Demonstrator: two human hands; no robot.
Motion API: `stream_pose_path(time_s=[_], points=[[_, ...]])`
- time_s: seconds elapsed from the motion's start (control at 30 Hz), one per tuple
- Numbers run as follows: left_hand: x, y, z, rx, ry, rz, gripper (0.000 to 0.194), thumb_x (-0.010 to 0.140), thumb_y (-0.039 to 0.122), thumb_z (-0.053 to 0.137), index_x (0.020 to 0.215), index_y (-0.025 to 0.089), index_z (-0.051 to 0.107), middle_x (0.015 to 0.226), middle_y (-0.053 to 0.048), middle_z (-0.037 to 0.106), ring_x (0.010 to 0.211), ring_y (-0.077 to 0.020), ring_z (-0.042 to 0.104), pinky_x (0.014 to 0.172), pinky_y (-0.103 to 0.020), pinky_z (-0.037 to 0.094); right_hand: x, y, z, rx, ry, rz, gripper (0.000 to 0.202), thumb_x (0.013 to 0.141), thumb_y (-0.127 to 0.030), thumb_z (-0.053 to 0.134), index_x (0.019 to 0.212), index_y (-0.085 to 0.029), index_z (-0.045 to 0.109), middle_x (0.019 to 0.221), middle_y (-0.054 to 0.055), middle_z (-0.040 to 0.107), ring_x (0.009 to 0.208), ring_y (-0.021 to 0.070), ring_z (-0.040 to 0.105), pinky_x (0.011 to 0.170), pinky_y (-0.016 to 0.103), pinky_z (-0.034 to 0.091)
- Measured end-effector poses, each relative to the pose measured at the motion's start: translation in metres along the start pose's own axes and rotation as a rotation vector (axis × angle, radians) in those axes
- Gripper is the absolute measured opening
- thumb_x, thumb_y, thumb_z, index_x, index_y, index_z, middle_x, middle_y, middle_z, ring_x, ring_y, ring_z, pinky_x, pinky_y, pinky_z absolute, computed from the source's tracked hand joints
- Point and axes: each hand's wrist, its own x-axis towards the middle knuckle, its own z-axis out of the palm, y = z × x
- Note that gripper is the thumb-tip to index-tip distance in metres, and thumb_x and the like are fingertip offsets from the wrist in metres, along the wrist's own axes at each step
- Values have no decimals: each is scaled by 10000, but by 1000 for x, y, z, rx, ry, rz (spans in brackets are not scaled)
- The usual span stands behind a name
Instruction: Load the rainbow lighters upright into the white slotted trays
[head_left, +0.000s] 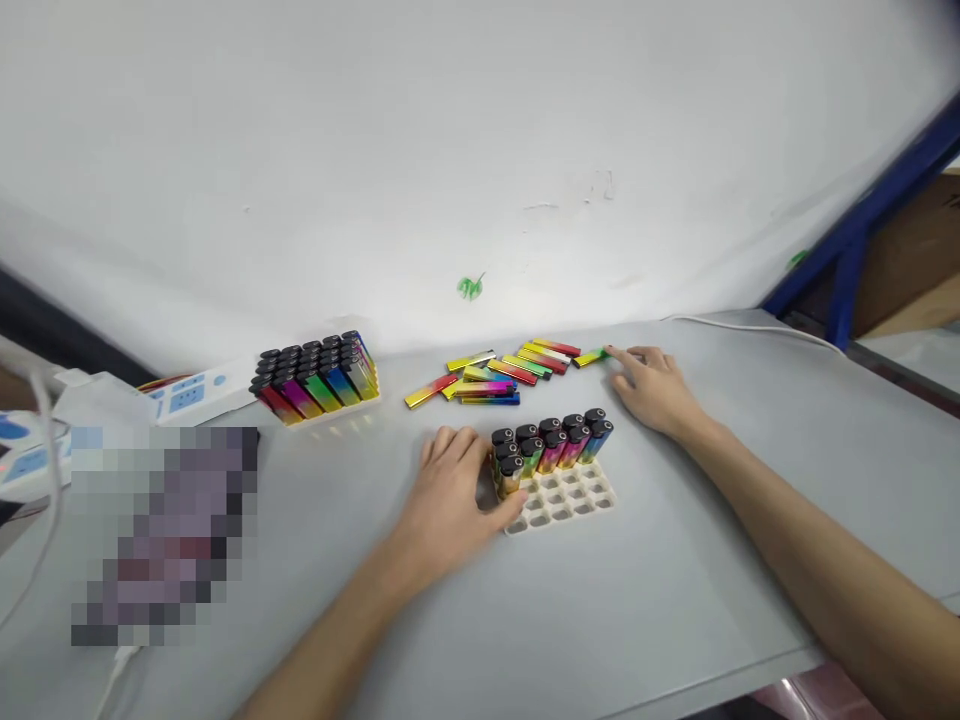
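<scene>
A white lighter tray [555,497] with square holes lies in front of me. Its back rows hold several upright lighters [551,450] with black tops and shiny coloured bodies; the front holes show bare. My left hand [450,500] is curled around the tray's left end, fingers along the side and thumb at the front left corner. Farther back, my right hand [652,388] reaches to a green and yellow lighter [591,357] lying flat. The index fingertip touches its right end, with thumb and fingers apart. More loose lighters [517,368] lie in a scattered pile to the left of it.
A full block of upright lighters [315,378] stands at the back left. Beside it are white power strips [187,395] and cables. A pixelated object [172,530] lies on the left of the grey table [675,610]. A white wall [480,180] rises behind; a white cable [750,325] runs along the right.
</scene>
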Motion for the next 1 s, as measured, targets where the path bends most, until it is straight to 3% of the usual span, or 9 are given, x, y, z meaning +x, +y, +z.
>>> stream_pose_path(time_s=[0.17,0.27,0.47,0.57,0.67,0.73,0.83,0.9,1.0], points=[[1,3,4,-19,8,-17,234,830,419,646,824,210,542,931,-46,563,967,-278,467,864,-481,416,-2,1,-4,68,-58,-21,399,861,-300,517,1215,-152,626,1244,156,623,1175,358,528,999,493,444],[0,2,5,-22,13,-20,198,832,387,644,834,208,558,966,-53,579,985,-282,475,865,-484,416,-3,-2,-11,127,-96,-52,343,850,-293,525,1144,-176,658,1144,131,659,1094,336,563,963,473,468],[0,-1,7,-35,35,-14,141,835,323,627,898,211,572,1022,-61,610,1031,-288,497,902,-494,418,-2,-3,-20,256,-64,-60,256,828,-312,575,1007,-176,697,1059,133,680,1052,328,588,940,476,474],[2,-3,7,-13,61,-14,159,830,335,626,919,215,571,1050,-67,615,1045,-292,496,929,-505,414,-2,-11,-28,538,41,67,214,865,-399,598,929,-203,653,1037,101,702,1002,285,632,911,451,485],[4,-6,7,31,58,-2,142,831,328,610,910,218,571,1034,-70,614,1051,-296,485,952,-519,402,-3,-25,-33,985,133,186,318,885,-539,609,916,-231,537,912,51,716,865,220,674,834,401,521],[4,-7,6,60,65,13,145,836,351,605,857,217,553,1017,-73,608,1052,-297,477,956,-521,400,-6,-37,-35,1242,135,213,403,873,-625,597,945,-257,450,728,-18,650,642,168,631,661,337,534],[4,-7,4,81,68,42,196,859,405,589,810,223,535,924,-63,587,1021,-290,468,936,-503,416,-11,-51,-35,1393,46,255,433,866,-672,570,977,-270,455,586,-93,445,415,97,401,412,230,364],[5,-7,2,82,68,55,223,868,432,583,809,226,523,891,-53,575,981,-279,470,921,-496,423,-15,-57,-36,1396,-35,266,415,874,-653,565,951,-248,508,592,-89,385,410,76,316,379,214,279],[8,-6,-1,103,42,64,280,879,456,574,743,230,481,844,-42,557,920,-264,482,878,-469,445,-20,-61,-38,1391,-114,207,411,880,-642,562,953,-238,535,639,-64,437,457,80,351,398,210,286]])
